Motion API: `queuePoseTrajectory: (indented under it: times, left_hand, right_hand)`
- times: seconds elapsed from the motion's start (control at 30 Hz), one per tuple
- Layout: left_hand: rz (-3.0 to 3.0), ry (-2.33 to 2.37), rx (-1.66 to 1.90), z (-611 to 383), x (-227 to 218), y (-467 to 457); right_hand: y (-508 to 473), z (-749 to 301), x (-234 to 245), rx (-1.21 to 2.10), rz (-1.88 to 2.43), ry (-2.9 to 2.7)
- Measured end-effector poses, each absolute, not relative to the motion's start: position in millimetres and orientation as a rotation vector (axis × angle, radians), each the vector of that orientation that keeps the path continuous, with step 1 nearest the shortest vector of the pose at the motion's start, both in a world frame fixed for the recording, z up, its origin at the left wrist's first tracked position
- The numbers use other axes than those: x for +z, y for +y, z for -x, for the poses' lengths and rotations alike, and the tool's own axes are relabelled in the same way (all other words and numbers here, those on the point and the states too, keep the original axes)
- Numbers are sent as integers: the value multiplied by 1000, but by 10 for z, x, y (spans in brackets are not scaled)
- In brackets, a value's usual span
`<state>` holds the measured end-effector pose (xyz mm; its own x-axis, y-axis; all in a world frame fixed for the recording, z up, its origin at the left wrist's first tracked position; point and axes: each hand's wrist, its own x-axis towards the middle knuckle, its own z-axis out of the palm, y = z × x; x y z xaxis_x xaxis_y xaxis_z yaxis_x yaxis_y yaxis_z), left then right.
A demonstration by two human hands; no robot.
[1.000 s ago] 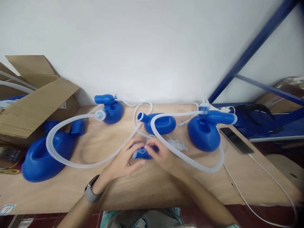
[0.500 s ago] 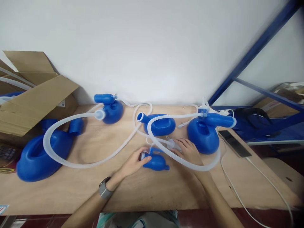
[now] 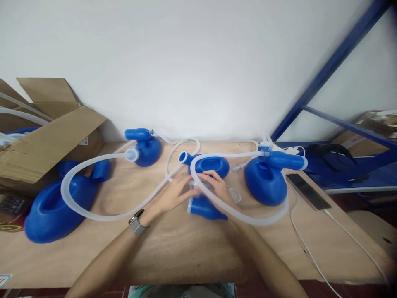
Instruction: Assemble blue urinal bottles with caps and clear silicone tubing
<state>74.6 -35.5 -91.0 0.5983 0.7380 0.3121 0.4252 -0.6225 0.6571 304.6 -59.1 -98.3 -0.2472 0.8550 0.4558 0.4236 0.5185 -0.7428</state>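
Both hands meet over the middle of the table, fingers bent around a clear plastic fitting (image 3: 203, 182) on a white hose. My left hand (image 3: 174, 194) grips it from the left and my right hand (image 3: 219, 189) from the right; fingers hide most of it. Just below them a blue funnel-shaped piece (image 3: 206, 208) lies on its side, untouched. A translucent ring-like cap (image 3: 235, 195) rests right of my right hand. Directly behind is a blue urinal bottle (image 3: 214, 165), its open neck pointing left. A thick translucent tube (image 3: 231, 210) loops in front of my right hand.
Another blue bottle with a hose (image 3: 148, 150) stands back left, and one (image 3: 266, 184) stands right. A larger blue bottle (image 3: 58, 207) sits beside an open carton (image 3: 58, 140). A phone (image 3: 307, 191) with a white cable lies near the right edge, before a blue metal frame (image 3: 333, 70).
My left hand has let go of the blue funnel-shaped piece, which now lies on the table. My right hand has moved left, and both hands are together on the clear fitting.
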Motion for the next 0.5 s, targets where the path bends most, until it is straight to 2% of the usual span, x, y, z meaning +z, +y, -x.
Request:
queuePoseTrajectory:
  times: [0.13, 0.37, 0.5]
  left_hand:
    - [-2073, 928, 812, -483, -794, -245]
    - [-1517, 1124, 1201, 135, -530, 116]
    - [-1740, 1201, 1029, 228, -460, 309]
  right_hand:
    - [-373, -3110, -947, 652, 1038, -1817]
    - [155, -3676, -887, 386, 1345, -1944]
    - [418, -3813, -943, 523, 1345, -2074]
